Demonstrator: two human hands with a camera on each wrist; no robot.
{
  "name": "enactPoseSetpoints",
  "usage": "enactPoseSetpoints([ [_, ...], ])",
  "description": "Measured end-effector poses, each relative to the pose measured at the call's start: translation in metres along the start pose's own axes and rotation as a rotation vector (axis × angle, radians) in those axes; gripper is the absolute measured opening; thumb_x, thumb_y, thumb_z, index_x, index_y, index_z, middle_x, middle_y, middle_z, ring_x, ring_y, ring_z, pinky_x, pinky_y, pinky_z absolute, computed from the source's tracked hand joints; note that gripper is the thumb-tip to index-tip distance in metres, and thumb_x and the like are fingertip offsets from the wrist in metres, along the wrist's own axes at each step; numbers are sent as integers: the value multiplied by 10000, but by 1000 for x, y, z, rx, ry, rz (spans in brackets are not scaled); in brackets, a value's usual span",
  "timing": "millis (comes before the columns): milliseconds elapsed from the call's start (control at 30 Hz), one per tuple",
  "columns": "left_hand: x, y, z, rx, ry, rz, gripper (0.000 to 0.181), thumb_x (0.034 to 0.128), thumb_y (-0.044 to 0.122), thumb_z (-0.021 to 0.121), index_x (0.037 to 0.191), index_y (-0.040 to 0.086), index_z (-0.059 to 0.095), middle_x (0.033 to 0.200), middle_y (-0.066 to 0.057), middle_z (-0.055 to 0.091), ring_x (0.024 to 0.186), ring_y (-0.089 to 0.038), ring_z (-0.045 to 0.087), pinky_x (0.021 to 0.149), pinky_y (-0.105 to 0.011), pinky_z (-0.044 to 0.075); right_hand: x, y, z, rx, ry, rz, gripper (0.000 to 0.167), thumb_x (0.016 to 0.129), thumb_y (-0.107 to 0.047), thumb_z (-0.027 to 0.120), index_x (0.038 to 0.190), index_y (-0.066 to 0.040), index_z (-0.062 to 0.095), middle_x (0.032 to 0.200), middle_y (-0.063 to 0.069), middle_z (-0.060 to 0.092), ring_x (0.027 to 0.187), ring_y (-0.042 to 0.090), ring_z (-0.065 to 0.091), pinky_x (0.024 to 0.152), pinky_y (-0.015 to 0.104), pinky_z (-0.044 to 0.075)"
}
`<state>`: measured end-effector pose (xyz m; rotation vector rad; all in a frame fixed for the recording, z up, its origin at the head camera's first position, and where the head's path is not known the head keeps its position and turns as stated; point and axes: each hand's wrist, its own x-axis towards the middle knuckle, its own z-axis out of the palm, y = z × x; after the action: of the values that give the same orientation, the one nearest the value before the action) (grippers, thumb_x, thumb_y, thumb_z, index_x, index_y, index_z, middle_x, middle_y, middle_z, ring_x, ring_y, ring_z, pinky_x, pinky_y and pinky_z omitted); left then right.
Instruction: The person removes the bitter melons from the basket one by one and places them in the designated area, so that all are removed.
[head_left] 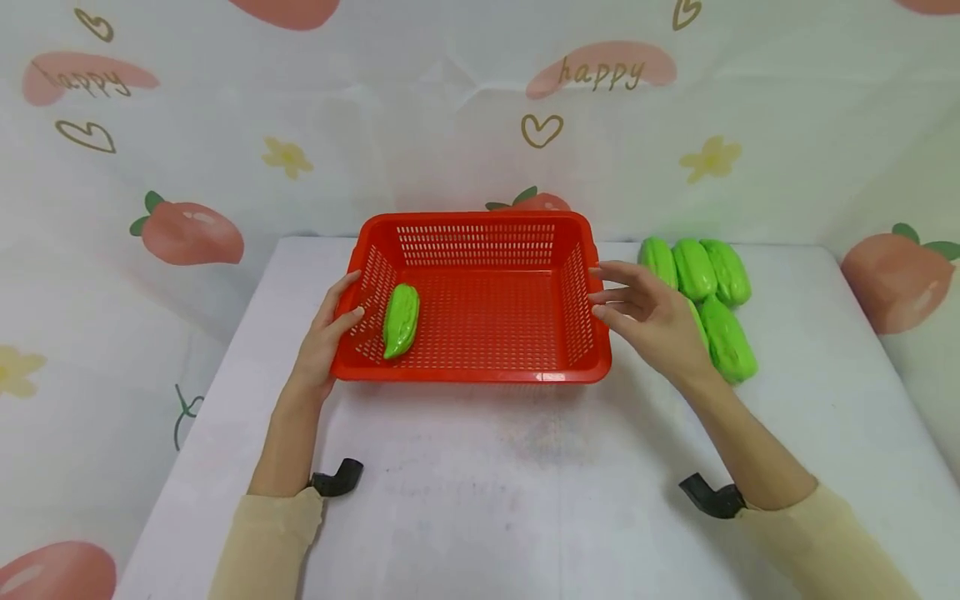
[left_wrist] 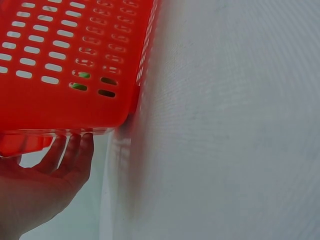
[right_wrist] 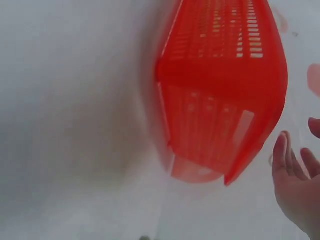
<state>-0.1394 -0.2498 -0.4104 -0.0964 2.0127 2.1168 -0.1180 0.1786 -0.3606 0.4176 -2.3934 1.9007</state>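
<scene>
A red plastic basket [head_left: 480, 371] with slotted walls is on the white table, and one glossy green, pepper-shaped piece [head_left: 402, 321] with a pointed tip lies at its left inside. My left hand [head_left: 324, 337] grips the basket's left end, thumb over the rim and the other fingers at the outer wall. In the left wrist view, the fingers of that hand [left_wrist: 55, 175] meet the basket's wall [left_wrist: 65, 107]. At the right end, my right hand [head_left: 652, 321] has its fingers spread by the rim. The right wrist view shows this hand [right_wrist: 297, 185] apart from the basket [right_wrist: 215, 115].
Several glossy green pieces [head_left: 726, 271] lie grouped on the table right of the basket, partly behind my right hand. A white cloth backdrop [head_left: 450, 125] printed with peaches, hearts and flowers rises behind the table [head_left: 480, 500]. Black curved pieces [head_left: 339, 477] stick out at both sleeve cuffs.
</scene>
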Motion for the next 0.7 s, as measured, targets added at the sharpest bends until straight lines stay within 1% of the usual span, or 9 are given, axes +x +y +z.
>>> enactPoseSetpoints([
  [33,0,0,0,-4,4,-3,533,1036,245,470,1536,363,328,1578,8,235,1359,-253,321,952,-267,499,3,-2,4,-1,-20,-2,472,915,7,668,1369,-68,563,1291,133,609,1025,218,668,857,225,541],
  [133,-1,1,0,-6,8,-13,536,1035,244,467,1536,372,327,1576,0,239,1356,-255,322,947,-272,503,12,-8,15,-19,-59,-30,482,907,-6,686,1368,-85,567,1295,86,614,1024,235,667,852,241,547],
  [333,-2,1,-1,10,13,-26,543,1030,278,484,1536,387,320,1578,-11,237,1361,-257,317,940,-275,506,27,-21,37,-26,-119,-65,495,904,-47,710,1372,-103,557,1288,43,622,1022,223,675,835,272,561],
  [500,-2,1,-2,9,17,-24,543,1029,277,484,1535,387,320,1579,-14,234,1361,-260,316,923,-264,512,37,-30,50,-67,-159,-56,509,900,-75,723,1376,-116,548,1285,21,619,1026,232,677,828,287,567],
  [700,-1,0,-1,22,16,-26,544,1026,290,493,1532,396,323,1578,-15,240,1358,-262,320,918,-265,514,44,-39,61,-103,-199,-4,535,899,-111,733,1392,-164,531,1301,15,603,1055,246,668,876,364,559],
])
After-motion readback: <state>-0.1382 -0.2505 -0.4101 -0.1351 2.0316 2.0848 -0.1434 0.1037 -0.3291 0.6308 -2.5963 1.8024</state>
